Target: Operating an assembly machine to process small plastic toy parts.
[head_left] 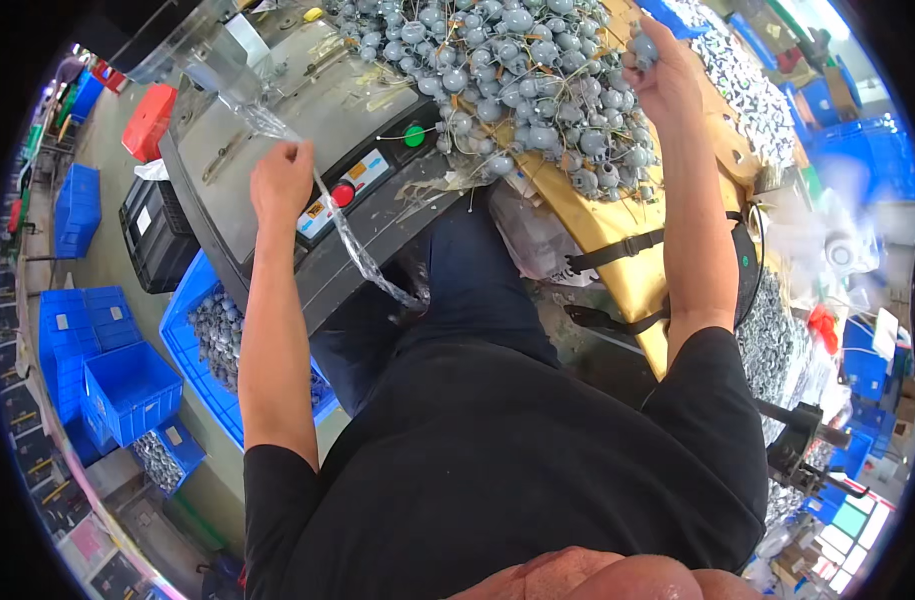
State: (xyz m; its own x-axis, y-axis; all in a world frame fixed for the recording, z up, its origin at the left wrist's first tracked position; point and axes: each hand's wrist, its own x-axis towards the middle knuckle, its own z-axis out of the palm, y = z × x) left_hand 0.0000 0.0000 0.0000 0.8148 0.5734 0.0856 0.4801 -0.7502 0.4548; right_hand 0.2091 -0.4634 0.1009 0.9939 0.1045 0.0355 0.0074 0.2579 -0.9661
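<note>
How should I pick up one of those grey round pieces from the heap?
Probably by its rounded body, fingers coming from above: the heap is crowded, so neighbours block the sides, while the rounded bodies on top lie exposed. The right hand holds a single grey piece in its fingers.

From the left hand (282, 185) toward the heap of grey round parts (538, 80), there is room to pass over the grey machine top (308, 100) — but the clear plastic strip (352, 240) slants across beside the button panel (378, 162), touching it or hanging above, I can't quite tell. The heap bars any low crossing to the right hand (668, 90); above it the air is open. Nearer the body, trousered legs (478, 265) fill much of the gap before the yellow bench (633, 288), its edge crossed by black straps (600, 258).
</note>
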